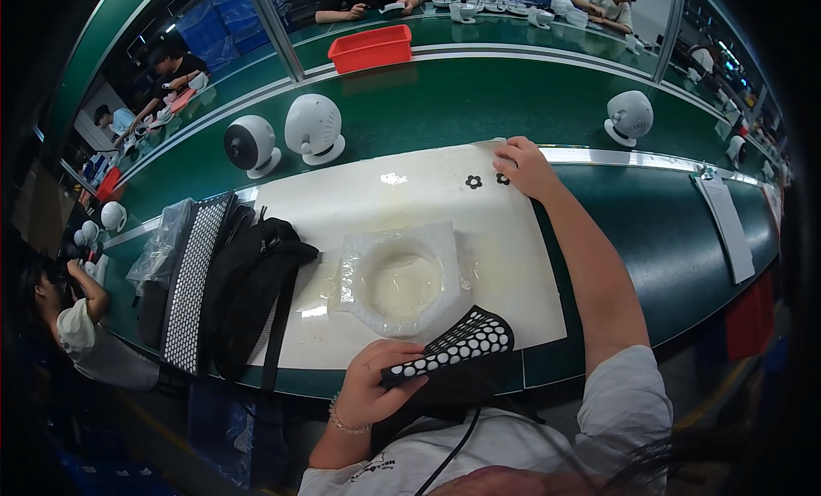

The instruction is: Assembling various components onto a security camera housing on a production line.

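My left hand (376, 383) is closed around one end of a curved black strip covered in white round dots (470, 340), near the table's front edge. At the far right corner of the white mat (325, 197), my right hand (523, 167) has its fingers bent together; what they pinch, if anything, is too small to make out. Just below those fingers, two black flower-shaped pieces (474, 182) lie on the mat. Between my hands and left of centre rests a white foam block wrapped in clear film (349, 278), with a round hollow in its middle.
Left lie black fabric pieces (239, 299), a dotted black strip (190, 291) and clear plastic bags (162, 244). White round-headed devices (314, 126) stand beyond the mat, one (629, 117) to the right. A red bin (370, 50) and a clipboard (725, 227) are farther out. Other people work around.
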A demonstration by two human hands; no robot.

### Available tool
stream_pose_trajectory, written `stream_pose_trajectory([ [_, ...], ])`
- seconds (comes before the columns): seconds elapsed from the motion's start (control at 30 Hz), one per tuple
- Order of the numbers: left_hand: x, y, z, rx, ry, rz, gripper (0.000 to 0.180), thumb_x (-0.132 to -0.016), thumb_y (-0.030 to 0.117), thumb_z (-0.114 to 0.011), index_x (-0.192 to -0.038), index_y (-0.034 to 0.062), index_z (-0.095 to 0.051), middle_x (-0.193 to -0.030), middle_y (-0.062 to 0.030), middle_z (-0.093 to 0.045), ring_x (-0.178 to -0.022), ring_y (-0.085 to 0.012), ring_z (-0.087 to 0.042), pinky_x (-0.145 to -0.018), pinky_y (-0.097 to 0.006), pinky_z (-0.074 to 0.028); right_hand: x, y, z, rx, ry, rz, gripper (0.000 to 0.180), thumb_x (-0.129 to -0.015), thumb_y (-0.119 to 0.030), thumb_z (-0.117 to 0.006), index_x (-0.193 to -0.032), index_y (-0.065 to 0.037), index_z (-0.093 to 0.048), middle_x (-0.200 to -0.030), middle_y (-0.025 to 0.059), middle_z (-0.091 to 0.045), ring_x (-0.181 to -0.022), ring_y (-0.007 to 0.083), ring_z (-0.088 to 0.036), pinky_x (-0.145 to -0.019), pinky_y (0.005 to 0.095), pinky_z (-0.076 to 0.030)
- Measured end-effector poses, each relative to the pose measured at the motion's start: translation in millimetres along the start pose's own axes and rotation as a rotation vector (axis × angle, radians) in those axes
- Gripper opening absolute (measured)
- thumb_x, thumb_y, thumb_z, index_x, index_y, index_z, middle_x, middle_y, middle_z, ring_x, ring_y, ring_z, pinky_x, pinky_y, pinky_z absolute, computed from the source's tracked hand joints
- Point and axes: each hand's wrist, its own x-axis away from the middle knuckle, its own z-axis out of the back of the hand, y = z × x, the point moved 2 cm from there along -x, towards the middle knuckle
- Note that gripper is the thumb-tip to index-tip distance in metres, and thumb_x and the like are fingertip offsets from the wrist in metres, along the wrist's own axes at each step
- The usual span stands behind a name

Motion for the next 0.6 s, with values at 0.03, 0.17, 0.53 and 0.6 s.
stream_pose_trajectory([
  [0.03,-0.2,-0.9,-0.4,0.003,-0.001,0.0,0.034,-0.06,-0.004,-0.07,-0.092,0.0022,-0.059,-0.098,-0.0111,-0.062,-0.089,-0.0246,-0.059,-0.078,-0.031,-0.045,0.5,0.9,0.0,0.002,0.0,-0.002,0.04,-0.079,-0.027,-0.059,-0.116,-0.01,-0.053,-0.112,0.0101,-0.051,-0.104,0.0259,-0.049,-0.089,0.0338,-0.04],
  [0.17,0.8,-2.3,-0.1,0.0,0.0,0.006,0.034,-0.06,-0.004,-0.07,-0.092,0.0024,-0.059,-0.098,-0.011,-0.062,-0.09,-0.0246,-0.059,-0.078,-0.031,-0.046,1.3,-5.4,1.9,0.007,0.0,-0.023,0.043,-0.08,-0.027,-0.059,-0.119,-0.012,-0.049,-0.114,0.01,-0.051,-0.107,0.0264,-0.047,-0.091,0.0345,-0.039],
  [0.53,0.9,-1.9,-0.2,0.014,0.0,0.011,0.035,-0.06,-0.004,-0.07,-0.093,0.0024,-0.06,-0.098,-0.0107,-0.062,-0.09,-0.0243,-0.059,-0.079,-0.031,-0.046,1.5,-8.2,6.2,-0.004,-0.042,-0.092,0.044,-0.081,-0.026,-0.058,-0.121,-0.012,-0.047,-0.116,0.0102,-0.05,-0.109,0.0265,-0.046,-0.092,0.035,-0.038],
  [0.6,0.7,-1.2,-0.2,0.013,-0.002,0.012,0.035,-0.06,-0.004,-0.07,-0.093,0.0024,-0.06,-0.098,-0.0107,-0.062,-0.09,-0.0242,-0.059,-0.079,-0.031,-0.046,1.2,-7.7,6.6,0.006,-0.05,-0.087,0.045,-0.08,-0.026,-0.058,-0.122,-0.012,-0.046,-0.116,0.0104,-0.05,-0.109,0.0268,-0.046,-0.092,0.0349,-0.038],
])
